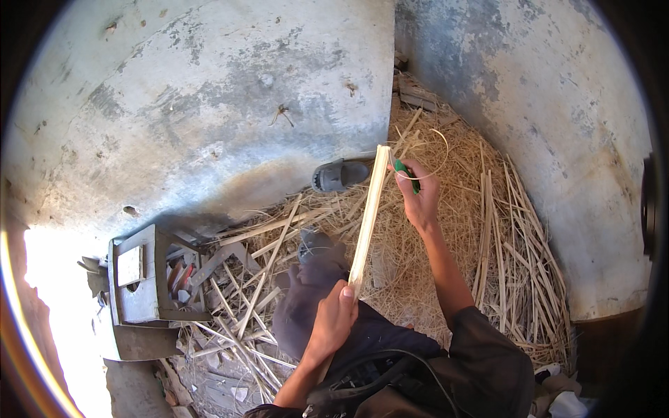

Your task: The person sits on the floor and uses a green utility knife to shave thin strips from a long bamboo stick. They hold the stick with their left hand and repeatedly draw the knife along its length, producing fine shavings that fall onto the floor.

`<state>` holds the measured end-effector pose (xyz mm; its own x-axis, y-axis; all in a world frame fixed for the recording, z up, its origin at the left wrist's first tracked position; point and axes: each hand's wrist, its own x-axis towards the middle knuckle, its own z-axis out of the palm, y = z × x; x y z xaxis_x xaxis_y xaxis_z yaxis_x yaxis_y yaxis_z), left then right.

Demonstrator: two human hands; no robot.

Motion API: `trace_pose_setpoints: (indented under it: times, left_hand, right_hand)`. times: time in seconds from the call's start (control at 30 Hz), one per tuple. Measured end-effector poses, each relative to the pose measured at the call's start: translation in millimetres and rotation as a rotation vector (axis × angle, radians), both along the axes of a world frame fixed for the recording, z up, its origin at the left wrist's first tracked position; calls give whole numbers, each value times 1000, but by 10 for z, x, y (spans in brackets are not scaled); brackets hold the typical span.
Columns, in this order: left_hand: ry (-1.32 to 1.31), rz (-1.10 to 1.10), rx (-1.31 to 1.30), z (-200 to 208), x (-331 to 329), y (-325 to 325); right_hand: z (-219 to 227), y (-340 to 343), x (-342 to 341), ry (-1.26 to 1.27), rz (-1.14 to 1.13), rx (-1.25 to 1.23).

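Observation:
A long, pale split bamboo strip (369, 212) slants up across the middle of the view. My left hand (334, 317) is closed round its lower part, thumb along the strip. Close to the strip's upper end, my right hand (419, 194) grips a small green-handled tool (406, 175); its working end is too small to make out. A thin curled shaving (446, 143) loops out beside that hand.
Shavings (453, 188) and several loose strips (536, 279) cover the floor. A grey clog (339, 175) lies by the worn wall (279, 90). At left stands a small grey open-sided box (143, 299) with odds and ends inside.

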<state>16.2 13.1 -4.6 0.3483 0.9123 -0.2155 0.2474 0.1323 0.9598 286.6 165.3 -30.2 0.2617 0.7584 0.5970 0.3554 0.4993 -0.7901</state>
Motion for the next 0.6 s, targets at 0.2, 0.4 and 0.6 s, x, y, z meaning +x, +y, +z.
trace_pose_setpoints:
  times: [0.2, 0.4, 0.6]
  left_hand:
    - [-44, 46, 32, 10, 23, -7]
    - [19, 65, 83, -44, 28, -6]
    - [39, 1, -12, 4, 18, 14]
  right_hand:
    - [34, -10, -32, 0, 3, -76]
    - [232, -71, 78, 344, 456, -372]
    - [77, -128, 172, 681, 745, -410]
